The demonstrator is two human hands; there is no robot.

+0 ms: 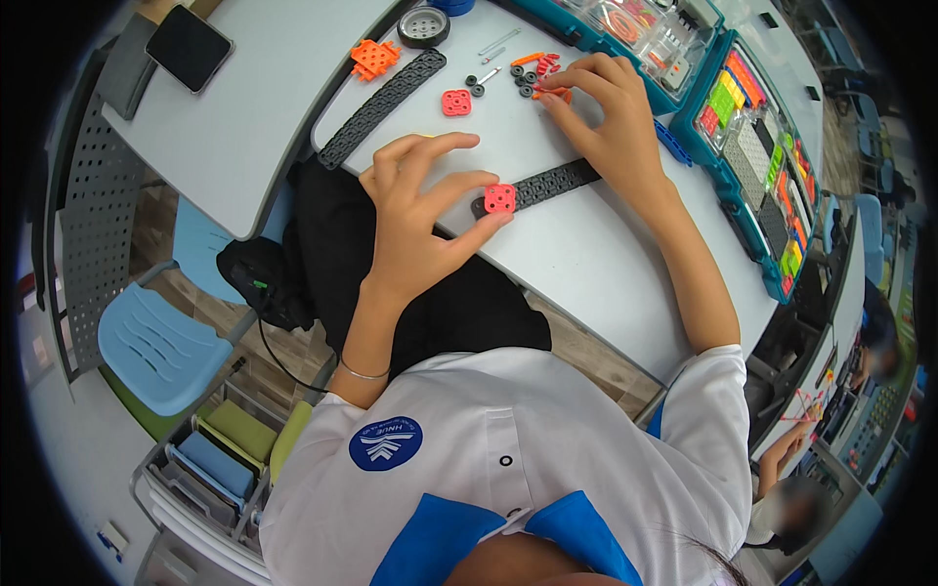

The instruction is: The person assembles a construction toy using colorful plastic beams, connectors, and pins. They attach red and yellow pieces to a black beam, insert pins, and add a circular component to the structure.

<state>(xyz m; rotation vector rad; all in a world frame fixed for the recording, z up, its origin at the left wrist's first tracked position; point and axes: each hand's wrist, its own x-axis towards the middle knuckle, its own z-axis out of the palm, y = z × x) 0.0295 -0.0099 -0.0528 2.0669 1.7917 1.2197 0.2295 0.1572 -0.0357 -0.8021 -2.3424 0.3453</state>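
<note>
White tabletop (606,244) bears a red square block (500,199) at the near end of a dark perforated strip (547,188). Thumb and forefinger of the left hand (420,220) pinch the block, other fingers loosely bent. Partly covering the strip's far end, the right hand (616,127) curls over small red and orange parts (548,64); whether it grips one, I cannot tell. Beyond lie another red square (456,103), a second strip (381,109), an orange piece (374,60) and a wheel (424,27); rightward, an open teal case (735,217).
</note>
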